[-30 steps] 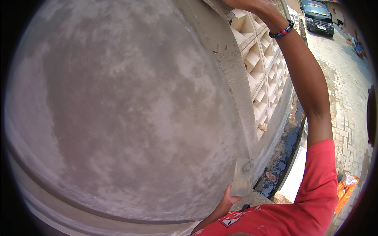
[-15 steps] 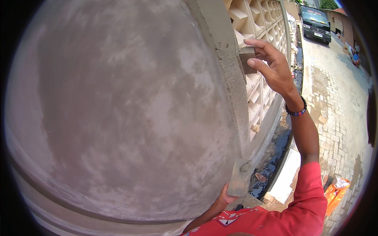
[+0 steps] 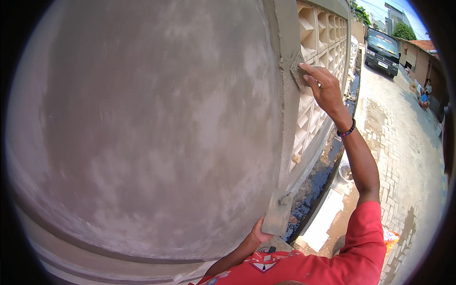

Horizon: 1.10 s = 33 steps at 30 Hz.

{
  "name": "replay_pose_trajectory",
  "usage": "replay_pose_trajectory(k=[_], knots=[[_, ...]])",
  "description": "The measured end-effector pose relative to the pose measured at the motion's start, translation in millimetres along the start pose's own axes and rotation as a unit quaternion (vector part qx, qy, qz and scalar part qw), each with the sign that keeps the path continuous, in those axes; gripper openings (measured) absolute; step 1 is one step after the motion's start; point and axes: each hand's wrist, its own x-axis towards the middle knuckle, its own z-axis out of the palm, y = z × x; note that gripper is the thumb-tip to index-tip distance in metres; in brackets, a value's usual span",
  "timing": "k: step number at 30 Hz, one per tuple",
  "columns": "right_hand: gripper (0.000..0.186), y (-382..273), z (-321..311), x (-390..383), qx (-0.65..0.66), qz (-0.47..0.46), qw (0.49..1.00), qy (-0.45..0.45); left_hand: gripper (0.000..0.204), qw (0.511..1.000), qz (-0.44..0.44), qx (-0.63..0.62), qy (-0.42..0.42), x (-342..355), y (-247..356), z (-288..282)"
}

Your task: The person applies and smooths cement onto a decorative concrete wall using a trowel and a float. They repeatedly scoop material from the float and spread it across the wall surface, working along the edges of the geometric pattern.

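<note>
Now that your right hand (image 3: 327, 91) has dropped lower along the plastered edge (image 3: 288, 111), its grip's pinching the flat tool (image 3: 298, 71) right there, so edge work looks underway; your left hand (image 3: 258, 231) still holds the board (image 3: 275, 217) with its mortar dab (image 3: 285, 199).

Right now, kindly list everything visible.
Wall: one, grey, left
Latticework: one, cream, right
Tool: one, grey, in right hand
Board: one, grey, in left hand
Lump: one, grey, on board
Ditch: one, dark, below latticework
Bucket: one, pale, right
Slab: one, white, right
Bag: one, orange, right
Vehicle: one, dark, distant
Street: one, grey, right
People: possibly two, mixed colours, distant
Trees: some, green, distant
Buildings: some, brownish, distant
Bracelet: one, dark, right
Shirt: one, red, bottom
Left hand: one, bare, bottom
Right hand: one, bare, right
</note>
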Motion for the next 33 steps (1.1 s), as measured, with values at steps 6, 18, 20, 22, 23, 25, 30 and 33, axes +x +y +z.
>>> replay_pose_trajectory(k=[6,18,20,22,23,25,30,33], knots=[[0.032,-29,-30,3,0.051,0.135,0.986,0.079,0.058,0.997,-0.005,0.004,-0.083,5,-14,22],[0.029,-102,-2,2,-0.088,0.049,0.989,0.105,0.052,0.998,0.009,0.045,0.037,0,-9,-15],[0.028,-113,3,13,-0.12,0.039,0.987,0.1,0.052,0.996,0.011,0.074,0.041,3,-9,-12],[0.027,-117,12,25,-0.152,0.023,0.982,0.112,0.053,0.994,0.002,0.1,0.034,6,-10,-12],[0.027,-118,17,30,-0.166,0.022,0.979,0.116,0.053,0.997,-0.007,0.077,0.021,6,-12,-15],[0.025,-115,27,36,-0.215,0.037,0.97,0.108,0.053,0.999,-0.029,0.036,-0.008,10,-12,-21],[0.024,-118,51,-7,-0.241,0.134,0.961,0.023,0.05,0.997,-0.068,-0.02,-0.009,20,-10,-34],[0.026,-127,46,-34,-0.236,0.161,0.957,-0.046,0.047,0.996,-0.074,-0.038,-0.021,19,-10,-26]])
